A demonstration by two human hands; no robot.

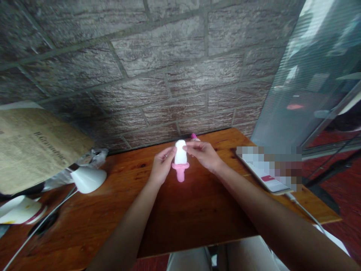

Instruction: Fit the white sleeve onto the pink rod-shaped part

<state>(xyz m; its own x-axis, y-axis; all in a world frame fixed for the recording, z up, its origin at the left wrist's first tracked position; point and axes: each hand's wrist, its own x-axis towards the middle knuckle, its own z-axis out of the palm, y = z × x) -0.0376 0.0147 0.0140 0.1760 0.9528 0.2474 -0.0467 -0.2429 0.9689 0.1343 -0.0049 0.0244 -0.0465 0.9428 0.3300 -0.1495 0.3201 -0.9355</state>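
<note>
Both my hands meet over the far middle of a wooden table (180, 214). Between them stands a small white tube on a pink handle-like base (180, 160), shaped like an ice-pop mould. My left hand (162, 165) grips the white part from the left with curled fingers. My right hand (203, 153) pinches the top of the white part from the right. A second pink piece (194, 136) peeks out just behind my right hand's fingers.
A white lamp head (88, 178) with a cable lies at the left, beside a brown paper bag (34, 146) and crumpled plastic. A flat device or booklet (270, 175), partly blurred out, lies at the right with a white cable. A brick wall stands behind.
</note>
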